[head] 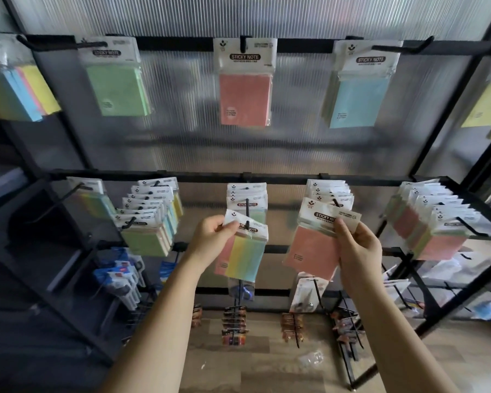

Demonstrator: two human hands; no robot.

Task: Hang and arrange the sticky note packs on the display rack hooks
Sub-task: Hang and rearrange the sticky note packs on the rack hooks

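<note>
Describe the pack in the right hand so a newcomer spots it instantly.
Start at the lower rail of the black display rack and go to its second hook from the right. Just in front of it, the right hand pinches a sticky note pack by its header card. It is solid pink, unlike the striped multicolour pack beside it.

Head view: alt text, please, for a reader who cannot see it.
The left hand pinches a multicolour pack at a middle-row hook, while the right hand holds a pink pack. Above hang single green, pink and blue packs.
</note>
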